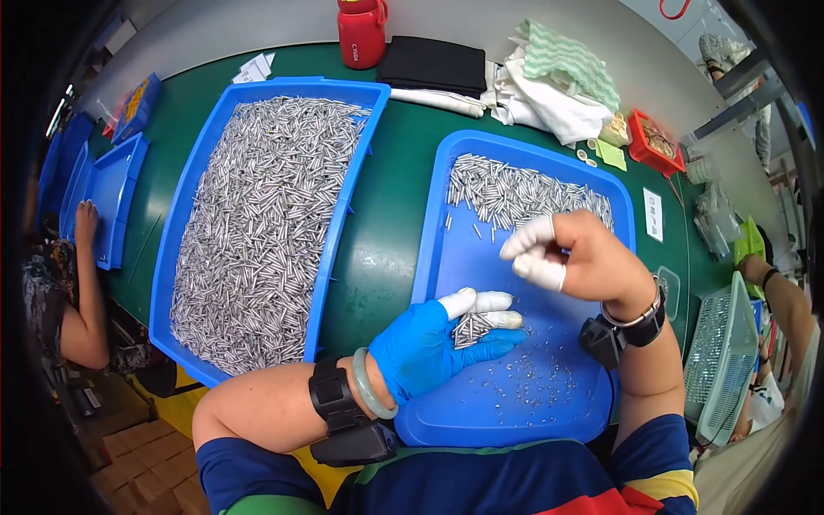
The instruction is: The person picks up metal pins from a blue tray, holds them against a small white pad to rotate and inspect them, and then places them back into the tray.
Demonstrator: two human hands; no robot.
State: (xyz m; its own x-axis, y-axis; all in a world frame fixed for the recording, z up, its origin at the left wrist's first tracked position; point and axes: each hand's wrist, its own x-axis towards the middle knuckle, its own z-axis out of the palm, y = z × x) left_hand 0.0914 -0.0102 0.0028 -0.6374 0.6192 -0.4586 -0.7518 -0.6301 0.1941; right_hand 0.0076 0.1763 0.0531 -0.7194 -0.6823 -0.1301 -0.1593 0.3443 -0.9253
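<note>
Over a blue tray (554,319), left hand (429,346) cups slim shiny pins (469,330); right hand (584,256) curled, contents unclear

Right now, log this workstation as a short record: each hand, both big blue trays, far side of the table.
Left hand: in a blue glove, cupping metal pins
Right hand: white finger coverings, thumb and index close together; whether they touch is unclear
Left tray: heaped with pins
Right tray: pins along far end, small bits scattered near the person
Far side: red bottle, folded black cloth, green-and-white cloth
</note>
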